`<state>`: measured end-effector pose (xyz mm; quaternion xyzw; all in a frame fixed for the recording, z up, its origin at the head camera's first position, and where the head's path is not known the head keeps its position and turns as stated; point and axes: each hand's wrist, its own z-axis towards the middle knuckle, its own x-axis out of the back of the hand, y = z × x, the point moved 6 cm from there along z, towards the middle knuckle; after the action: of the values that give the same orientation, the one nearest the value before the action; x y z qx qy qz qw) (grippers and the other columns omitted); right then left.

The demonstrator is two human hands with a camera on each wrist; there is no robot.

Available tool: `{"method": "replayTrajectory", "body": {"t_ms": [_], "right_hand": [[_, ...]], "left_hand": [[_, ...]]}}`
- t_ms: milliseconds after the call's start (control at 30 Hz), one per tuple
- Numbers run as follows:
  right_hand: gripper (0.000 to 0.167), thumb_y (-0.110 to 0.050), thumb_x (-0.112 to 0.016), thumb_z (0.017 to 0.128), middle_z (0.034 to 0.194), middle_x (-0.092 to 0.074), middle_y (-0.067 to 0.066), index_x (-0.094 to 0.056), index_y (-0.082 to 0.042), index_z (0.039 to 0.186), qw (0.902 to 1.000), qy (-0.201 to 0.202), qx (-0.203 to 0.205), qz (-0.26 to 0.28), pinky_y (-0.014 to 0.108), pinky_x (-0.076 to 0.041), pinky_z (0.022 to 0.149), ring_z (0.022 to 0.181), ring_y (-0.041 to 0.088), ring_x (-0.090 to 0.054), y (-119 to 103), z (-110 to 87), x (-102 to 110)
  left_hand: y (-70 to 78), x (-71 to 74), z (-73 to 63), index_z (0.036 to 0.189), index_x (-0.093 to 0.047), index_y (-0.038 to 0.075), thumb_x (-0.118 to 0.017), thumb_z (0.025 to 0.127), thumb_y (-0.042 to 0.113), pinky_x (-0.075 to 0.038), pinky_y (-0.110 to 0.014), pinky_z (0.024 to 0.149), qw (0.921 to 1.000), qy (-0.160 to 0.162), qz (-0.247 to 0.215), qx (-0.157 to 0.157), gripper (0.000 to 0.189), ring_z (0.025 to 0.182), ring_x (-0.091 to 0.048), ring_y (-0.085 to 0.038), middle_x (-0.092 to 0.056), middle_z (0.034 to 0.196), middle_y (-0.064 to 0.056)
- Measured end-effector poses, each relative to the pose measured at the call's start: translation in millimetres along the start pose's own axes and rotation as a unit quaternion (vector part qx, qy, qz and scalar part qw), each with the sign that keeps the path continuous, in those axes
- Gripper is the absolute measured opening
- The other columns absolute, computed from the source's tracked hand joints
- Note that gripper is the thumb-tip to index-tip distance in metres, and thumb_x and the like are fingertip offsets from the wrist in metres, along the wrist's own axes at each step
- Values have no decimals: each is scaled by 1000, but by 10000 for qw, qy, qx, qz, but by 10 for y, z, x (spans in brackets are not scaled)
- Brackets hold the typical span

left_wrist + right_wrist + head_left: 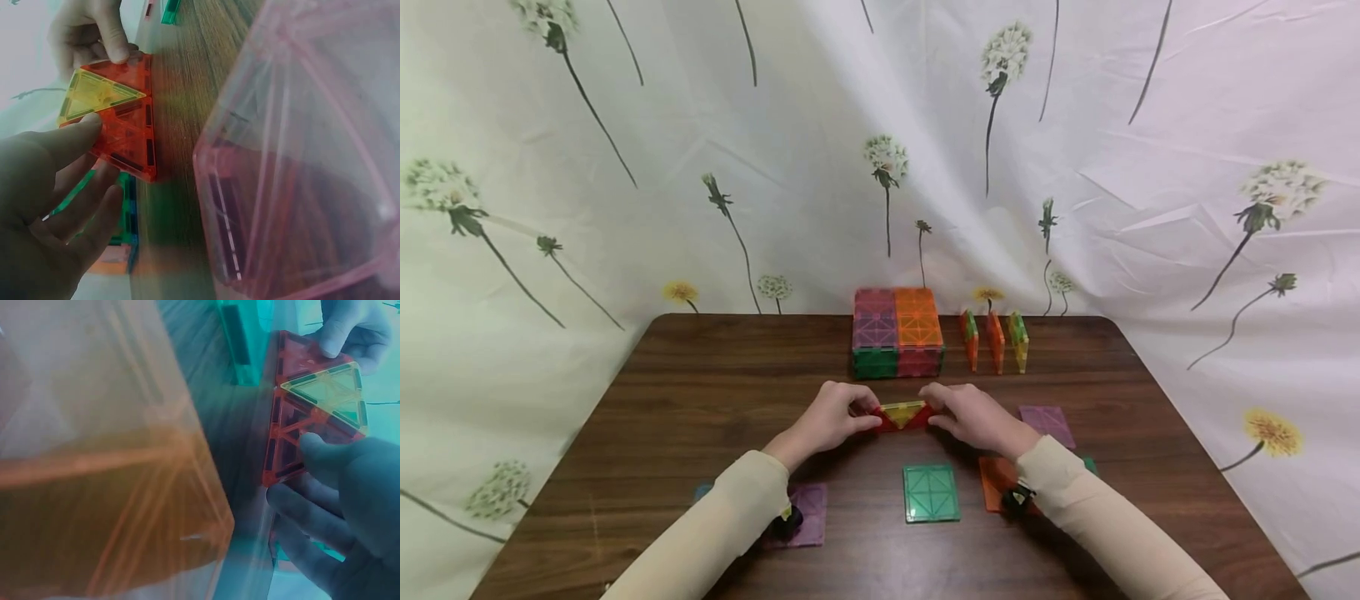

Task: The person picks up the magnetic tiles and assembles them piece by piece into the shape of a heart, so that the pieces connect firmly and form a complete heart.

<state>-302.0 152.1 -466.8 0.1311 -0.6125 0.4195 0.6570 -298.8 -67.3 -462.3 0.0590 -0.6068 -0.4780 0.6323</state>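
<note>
Upright on the dark wooden table stands a low row of see-through magnetic tiles: a yellow triangle tile between two red triangle tiles. My left hand pinches the red tile at the row's left end between thumb and fingers. At the other end, my right hand pinches the second red tile the same way. The yellow tile points down, its edges meeting the red ones. In both wrist views the row's lower edge touches or nearly touches the table. Fingers hide parts of both red tiles.
Behind the hands sits a block of tiles, purple and orange on top. Several upright tiles stand to its right. Flat tiles lie nearer: green, purple, orange and another purple. A flowered cloth hangs behind.
</note>
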Motion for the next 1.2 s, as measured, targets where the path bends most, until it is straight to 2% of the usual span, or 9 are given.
{"method": "replayTrajectory", "body": {"t_ms": [100,233,333,500,633,767,867,967,1200], "right_hand": [[45,-19,-74,100,117,-73,0,-57,-21,142,9992,-53,188,-339,34,-61,79,95,11,-72,-38,-13,-2],[42,-19,-74,101,112,-71,-3,-60,-23,140,9949,67,559,-837,31,-60,76,88,9,-70,-78,-22,-11],[43,-18,-75,100,106,-72,-4,-61,-22,141,9922,163,746,-990,28,-59,73,81,8,-69,-91,-29,-15],[47,-18,-75,100,105,-73,-3,-60,-22,144,9912,190,847,-1004,27,-59,70,77,7,-68,-105,-36,-17],[37,-18,-73,101,113,-76,-3,-65,-20,137,9931,145,791,-851,31,-61,78,87,9,-73,-139,-14,9],[22,-18,-72,102,105,-77,-5,-68,-19,123,9964,62,580,-609,31,-61,76,85,7,-73,-161,17,54],[15,-17,-74,101,95,-75,-6,-69,-19,115,9975,85,401,-573,29,-59,70,78,5,-69,-143,21,81],[13,-16,-76,99,93,-75,-5,-71,-17,111,9974,169,266,-645,29,-60,70,76,5,-69,-108,22,97],[10,-17,-76,99,95,-75,-3,-72,-15,108,9981,78,72,-610,31,-61,73,80,8,-70,-76,45,100]], "left_hand": [[3,3,5,96,-79,12,-86,89,13,-62,-37,80,10000,-45,-10,-7,10,84,-69,-10,-76,90,3],[9,18,13,95,-79,12,-86,89,12,-62,-39,80,10000,-70,1,-29,10,82,-69,-9,-76,89,4],[12,29,24,94,-79,12,-86,88,12,-62,-39,80,9999,-75,-6,-76,9,82,-69,-8,-76,88,4],[0,31,38,92,-78,13,-86,89,11,-62,-38,78,9999,-116,-19,-63,9,80,-68,-6,-75,86,5],[-10,37,28,93,-78,14,-86,89,13,-60,-31,76,9998,-202,-15,-24,8,78,-67,-6,-75,86,7],[-41,124,-2,98,-79,14,-83,92,18,-58,-30,77,9993,-375,-47,52,8,83,-68,-8,-75,91,7],[-99,264,-63,105,-79,13,-81,95,23,-59,-34,82,9985,-511,-59,181,14,90,-69,-10,-75,96,8],[-174,445,-174,106,-79,13,-80,96,26,-59,-36,85,9975,-624,-74,319,16,93,-69,-12,-74,97,9],[-339,772,-585,98,-77,18,-83,93,26,-60,-46,86,9943,-1001,-53,370,11,93,-70,-17,-75,95,8]]}}
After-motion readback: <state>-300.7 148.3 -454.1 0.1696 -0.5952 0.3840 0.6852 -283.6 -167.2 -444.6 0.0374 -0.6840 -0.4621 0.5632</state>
